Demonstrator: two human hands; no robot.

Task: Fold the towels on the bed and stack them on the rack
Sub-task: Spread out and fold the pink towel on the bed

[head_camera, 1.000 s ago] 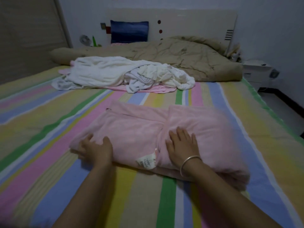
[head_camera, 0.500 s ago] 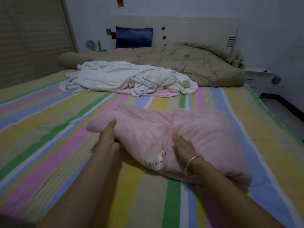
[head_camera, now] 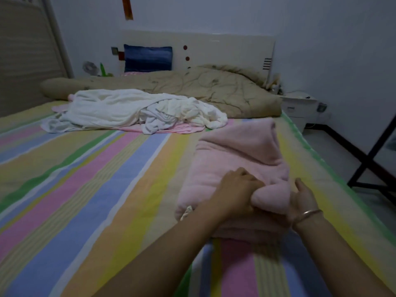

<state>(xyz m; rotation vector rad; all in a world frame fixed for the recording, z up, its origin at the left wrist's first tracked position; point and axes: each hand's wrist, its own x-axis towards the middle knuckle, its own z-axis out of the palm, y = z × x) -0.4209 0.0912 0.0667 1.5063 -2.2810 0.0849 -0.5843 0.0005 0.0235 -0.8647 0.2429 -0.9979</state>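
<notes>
Head view: pink towel between left hand and right hand

pink towel — folded bundle, rt side of bed | white towels — crumpled heap, farther back

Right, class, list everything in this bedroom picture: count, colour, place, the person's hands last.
striped sheet: one, pastel, spread under everything
pink towel: one, pink, folded, right side of the sheet
white towels: heap, count unclear, white, middle of the sheet
quilt: one, beige, behind the white towels
pillow: one, blue, behind the quilt
nightstand: one, white, right of the quilt
dark frame: one, dark, floor at far right
left hand: grips a fold of the pink towel
right hand: against the pink towel's right end, fingers hidden
</notes>
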